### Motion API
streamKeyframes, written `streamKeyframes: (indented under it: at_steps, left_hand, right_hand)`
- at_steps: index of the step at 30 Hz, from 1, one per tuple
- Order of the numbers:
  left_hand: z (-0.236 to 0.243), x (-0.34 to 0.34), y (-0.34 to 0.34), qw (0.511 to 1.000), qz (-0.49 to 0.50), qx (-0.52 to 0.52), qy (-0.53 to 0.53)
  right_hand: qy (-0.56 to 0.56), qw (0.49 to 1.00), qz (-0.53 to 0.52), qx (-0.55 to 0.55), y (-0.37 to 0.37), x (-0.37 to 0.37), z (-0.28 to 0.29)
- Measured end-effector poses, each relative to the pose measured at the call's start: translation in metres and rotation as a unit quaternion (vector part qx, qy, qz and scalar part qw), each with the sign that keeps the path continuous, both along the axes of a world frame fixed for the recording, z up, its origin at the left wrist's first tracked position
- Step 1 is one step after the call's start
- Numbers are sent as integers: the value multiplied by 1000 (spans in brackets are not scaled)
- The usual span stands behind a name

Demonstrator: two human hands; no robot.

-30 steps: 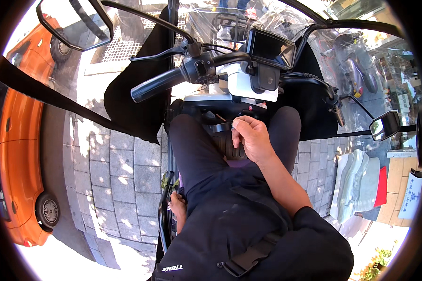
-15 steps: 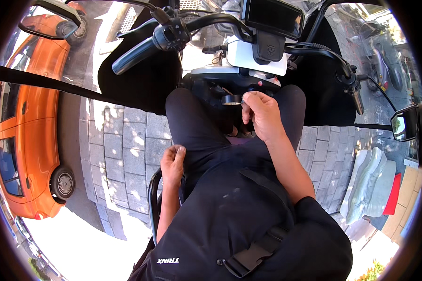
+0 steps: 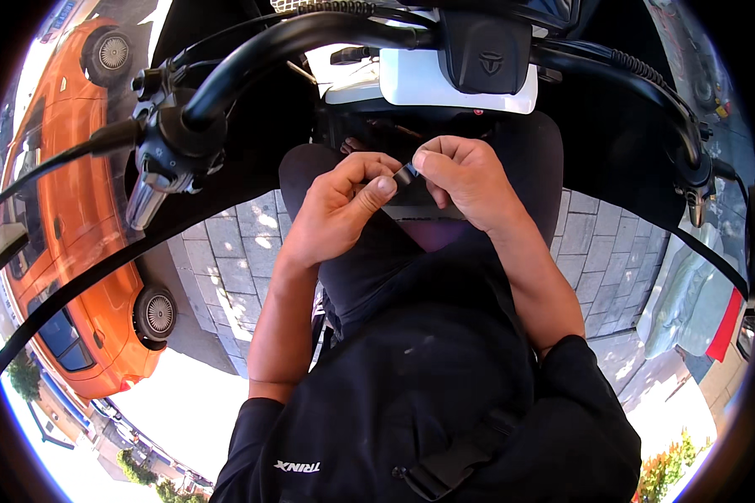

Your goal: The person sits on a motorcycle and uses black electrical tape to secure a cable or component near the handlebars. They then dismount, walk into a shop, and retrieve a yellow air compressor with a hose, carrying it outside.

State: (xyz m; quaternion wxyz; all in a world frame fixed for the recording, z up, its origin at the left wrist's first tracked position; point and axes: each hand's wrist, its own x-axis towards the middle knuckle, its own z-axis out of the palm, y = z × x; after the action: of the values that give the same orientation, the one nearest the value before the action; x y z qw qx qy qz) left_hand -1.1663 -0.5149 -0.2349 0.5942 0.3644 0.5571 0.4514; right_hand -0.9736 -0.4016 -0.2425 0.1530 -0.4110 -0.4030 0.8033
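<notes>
Both my hands meet over my lap, above my knees and just in front of the scooter's body. Between their fingertips is a small roll of black tape point(image 3: 403, 175), mostly hidden by the fingers. My left hand point(image 3: 337, 204) is closed on it, thumb and bent fingers pressing from the left. My right hand point(image 3: 468, 180) pinches at its upper right with thumb and forefinger, the other fingers curled. Whether a strip is peeled off between them is too small to tell.
A black handlebar point(image 3: 310, 38) arches ahead, with a white panel point(image 3: 411, 80) below it. Dark fabric point(image 3: 243, 159) hangs on both sides. An orange car point(image 3: 101, 285) is parked at left on the road. Paving point(image 3: 600, 243) and wrapped flat sheets point(image 3: 679, 293) lie at right.
My left hand has come up from beside my thigh and taken hold of the tape roll, which hung from my right hand. The handlebar has turned and the view has tilted.
</notes>
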Motion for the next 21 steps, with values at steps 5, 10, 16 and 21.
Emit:
streamKeyframes:
  at_steps: [5,10,16,21]
  left_hand:
    - [-2,-18,16,993,-86,-63,-53]
    - [13,-24,7,988,-133,-67,-44]
    - [-19,-16,-13,976,-58,-100,-185]
    - [-47,3,-15,933,30,-39,-355]
  right_hand:
    - [10,993,-7,-118,9,0,-7]
    - [52,958,-76,-270,-12,3,-6]
    - [103,962,-111,-225,-30,1,-24]
    - [172,954,-211,-129,-40,14,-25]
